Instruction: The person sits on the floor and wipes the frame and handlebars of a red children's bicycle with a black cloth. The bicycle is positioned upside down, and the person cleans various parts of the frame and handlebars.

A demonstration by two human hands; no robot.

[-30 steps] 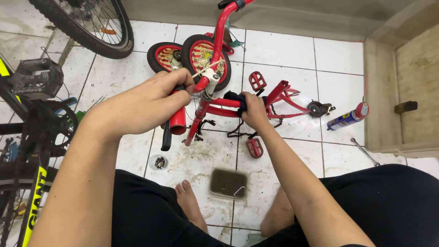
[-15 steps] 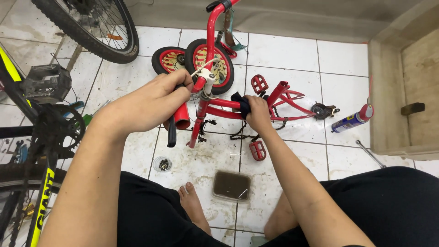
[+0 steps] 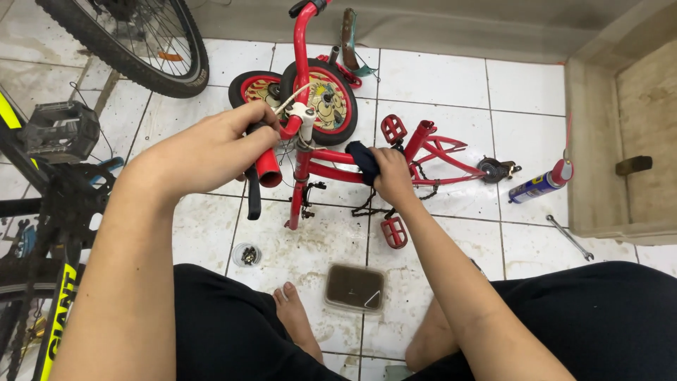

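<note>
Below, on a white tiled floor, a small red children's bicycle [image 3: 321, 159] lies partly dismantled, its frame tube running left to right. Left hand [image 3: 211, 152] is closed around the red fork end [image 3: 269, 168] at the frame's left. Right hand [image 3: 391, 176] grips a dark cloth [image 3: 361, 159] pressed against the frame tube, just right of the other hand. A spray can [image 3: 539, 185] lies far right.

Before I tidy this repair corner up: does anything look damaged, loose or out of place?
The small red bike frame lies on the tiles with no rear wheel, its chain hanging slack onto the floor. A wrench and spray can lie loose beside it.
</note>
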